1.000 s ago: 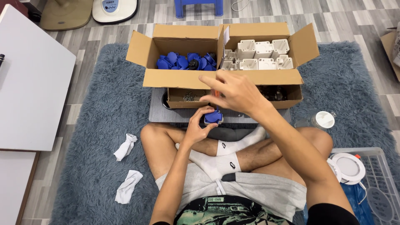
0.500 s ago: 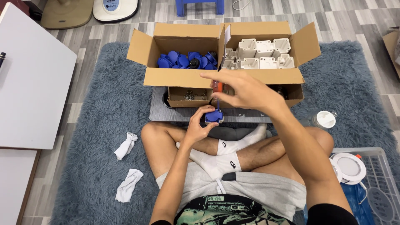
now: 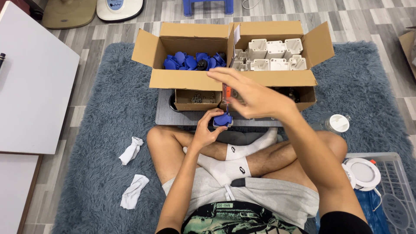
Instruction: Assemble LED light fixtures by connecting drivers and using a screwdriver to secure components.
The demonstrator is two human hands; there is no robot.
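Note:
My left hand (image 3: 208, 130) grips a small blue plastic part (image 3: 222, 120) just above my crossed legs. My right hand (image 3: 249, 95) is directly above it, closed on a screwdriver with an orange handle (image 3: 226, 92) whose tip points down onto the blue part. Behind my hands stands an open cardboard box (image 3: 188, 79) holding several blue parts (image 3: 190, 61). To its right is a second open box (image 3: 277, 78) filled with white plastic housings (image 3: 273, 55). A small cardboard tray of screws (image 3: 197, 99) lies on a grey board (image 3: 167, 113) in front of the boxes.
I sit cross-legged on a blue-grey shaggy rug (image 3: 95, 130). Two crumpled white cloths (image 3: 131, 149) (image 3: 133, 190) lie at my left. A white table (image 3: 30, 86) stands on the left. A round white cap (image 3: 338, 123) and a plastic crate (image 3: 390, 190) with round white discs are on the right.
My right hand with the screwdriver has shifted slightly left and forward over the blue part. My left hand keeps holding the part in the same place.

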